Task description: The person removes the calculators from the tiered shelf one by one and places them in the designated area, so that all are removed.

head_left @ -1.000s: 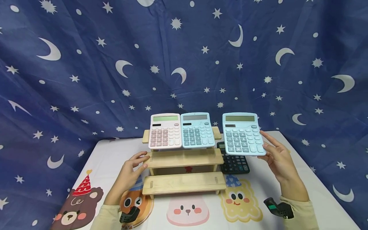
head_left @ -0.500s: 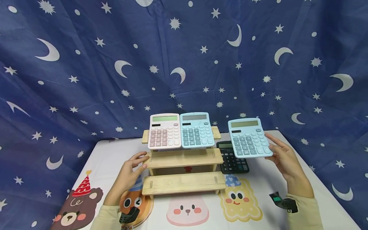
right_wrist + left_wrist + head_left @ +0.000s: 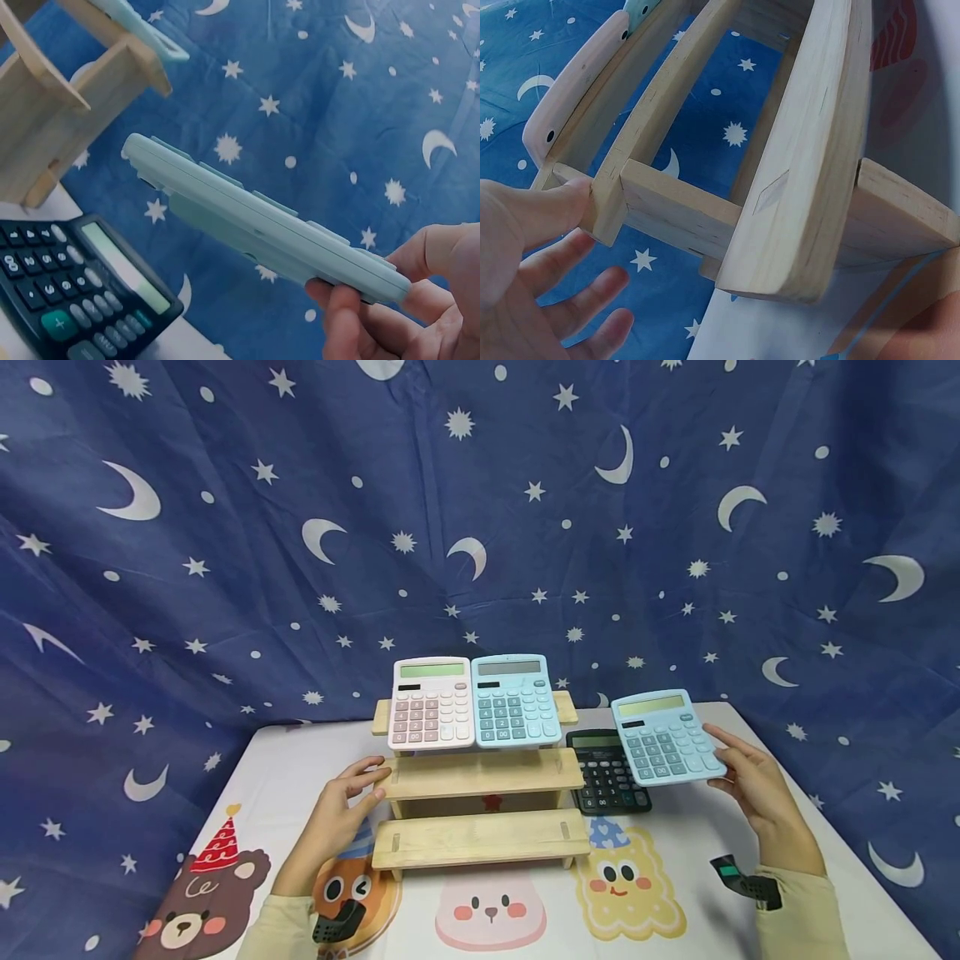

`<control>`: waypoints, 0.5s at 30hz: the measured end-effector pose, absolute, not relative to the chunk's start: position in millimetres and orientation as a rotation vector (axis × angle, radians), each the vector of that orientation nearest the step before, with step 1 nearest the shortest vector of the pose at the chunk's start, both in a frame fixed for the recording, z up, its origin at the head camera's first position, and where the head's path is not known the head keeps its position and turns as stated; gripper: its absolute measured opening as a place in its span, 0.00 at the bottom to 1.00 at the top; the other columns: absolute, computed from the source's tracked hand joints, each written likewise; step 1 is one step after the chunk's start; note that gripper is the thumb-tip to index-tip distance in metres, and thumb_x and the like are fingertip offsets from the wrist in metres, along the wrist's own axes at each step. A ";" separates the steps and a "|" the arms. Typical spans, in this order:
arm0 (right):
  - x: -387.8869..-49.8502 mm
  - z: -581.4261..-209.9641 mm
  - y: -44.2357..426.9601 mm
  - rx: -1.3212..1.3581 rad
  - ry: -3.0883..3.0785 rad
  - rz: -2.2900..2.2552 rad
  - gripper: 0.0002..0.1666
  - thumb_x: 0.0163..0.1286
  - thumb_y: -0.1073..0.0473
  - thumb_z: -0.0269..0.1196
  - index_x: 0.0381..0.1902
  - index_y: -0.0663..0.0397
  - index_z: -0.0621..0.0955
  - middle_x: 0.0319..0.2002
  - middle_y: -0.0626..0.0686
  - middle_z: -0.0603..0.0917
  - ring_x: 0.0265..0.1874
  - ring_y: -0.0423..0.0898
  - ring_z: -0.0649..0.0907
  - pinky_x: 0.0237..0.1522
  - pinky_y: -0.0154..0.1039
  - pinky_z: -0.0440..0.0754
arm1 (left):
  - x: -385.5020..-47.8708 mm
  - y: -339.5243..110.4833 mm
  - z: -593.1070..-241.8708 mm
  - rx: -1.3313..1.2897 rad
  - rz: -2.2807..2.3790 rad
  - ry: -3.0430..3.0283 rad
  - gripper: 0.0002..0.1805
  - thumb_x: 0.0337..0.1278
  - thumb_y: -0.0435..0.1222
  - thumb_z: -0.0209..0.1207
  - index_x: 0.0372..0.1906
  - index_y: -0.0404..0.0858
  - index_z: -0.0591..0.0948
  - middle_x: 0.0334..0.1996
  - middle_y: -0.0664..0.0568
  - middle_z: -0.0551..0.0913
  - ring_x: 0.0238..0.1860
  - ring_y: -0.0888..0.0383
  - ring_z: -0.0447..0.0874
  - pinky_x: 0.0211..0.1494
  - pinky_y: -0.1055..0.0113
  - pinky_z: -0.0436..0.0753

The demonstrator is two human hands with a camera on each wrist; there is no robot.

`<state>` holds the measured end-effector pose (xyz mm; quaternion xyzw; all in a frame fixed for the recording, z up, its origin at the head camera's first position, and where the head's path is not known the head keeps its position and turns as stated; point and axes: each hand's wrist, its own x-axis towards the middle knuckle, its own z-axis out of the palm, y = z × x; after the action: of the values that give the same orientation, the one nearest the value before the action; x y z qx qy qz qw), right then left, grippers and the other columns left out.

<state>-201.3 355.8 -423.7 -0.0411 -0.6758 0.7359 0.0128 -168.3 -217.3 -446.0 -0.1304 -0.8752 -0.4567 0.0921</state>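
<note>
"Where is the rack [image 3: 483, 837] standing?"

"Between the side edges of the table [image 3: 300, 756], carrying the pink calculator [image 3: 432, 703] and a blue one [image 3: 516, 702]; the left hand [image 3: 341, 802] is pinching its middle shelf [image 3: 483, 772]"

"And the tilted calculator [image 3: 666, 739]?"

"Hovering higher than the black one [image 3: 597, 772], near the table's back right corner; the right hand [image 3: 756, 789] is pinching its right edge"

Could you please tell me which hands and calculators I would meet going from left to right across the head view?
Left hand, pink calculator, shelved blue calculator, black calculator, held blue calculator, right hand.
</note>
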 end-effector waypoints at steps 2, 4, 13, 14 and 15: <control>-202.6 -426.3 357.3 -0.182 -2.109 2.292 0.27 0.78 0.63 0.52 0.71 0.39 0.75 0.40 0.30 0.87 0.32 0.32 0.86 0.29 0.30 0.84 | -168.4 -217.4 -446.3 -0.392 -1.358 -2.598 0.18 0.69 0.33 0.59 0.60 0.30 0.82 0.68 0.36 0.75 0.72 0.32 0.68 0.63 0.32 0.74; -203.6 -428.5 358.5 -0.230 -2.111 2.290 0.27 0.78 0.63 0.52 0.71 0.38 0.75 0.40 0.29 0.87 0.32 0.32 0.86 0.29 0.30 0.84 | -168.4 -217.5 -446.3 -0.393 -1.360 -2.596 0.18 0.70 0.33 0.59 0.60 0.30 0.82 0.68 0.35 0.75 0.72 0.32 0.68 0.63 0.32 0.74; -208.2 -439.7 361.5 -0.395 -2.139 2.237 0.28 0.77 0.62 0.51 0.72 0.40 0.73 0.36 0.27 0.86 0.30 0.31 0.84 0.28 0.31 0.82 | -169.2 -218.1 -447.8 -0.384 -1.339 -2.599 0.18 0.69 0.34 0.60 0.60 0.30 0.82 0.68 0.37 0.76 0.71 0.33 0.69 0.62 0.32 0.74; -208.5 -440.6 361.7 -0.413 -2.147 2.226 0.29 0.77 0.62 0.50 0.73 0.42 0.71 0.36 0.27 0.85 0.29 0.31 0.83 0.28 0.31 0.82 | -169.4 -218.2 -447.9 -0.382 -1.339 -2.600 0.18 0.69 0.34 0.60 0.60 0.30 0.82 0.68 0.37 0.76 0.71 0.33 0.69 0.63 0.33 0.74; -208.7 -441.4 361.7 -0.432 -2.157 2.212 0.29 0.77 0.62 0.50 0.74 0.43 0.70 0.35 0.26 0.85 0.29 0.31 0.83 0.28 0.30 0.82 | -169.4 -218.3 -447.9 -0.381 -1.339 -2.601 0.19 0.69 0.34 0.60 0.60 0.31 0.82 0.68 0.37 0.76 0.71 0.33 0.69 0.63 0.33 0.74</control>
<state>-208.7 361.7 -441.4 -0.1385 -0.6914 0.7090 0.0112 -169.4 -218.3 -447.9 -0.1286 -0.8776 -0.4519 0.0953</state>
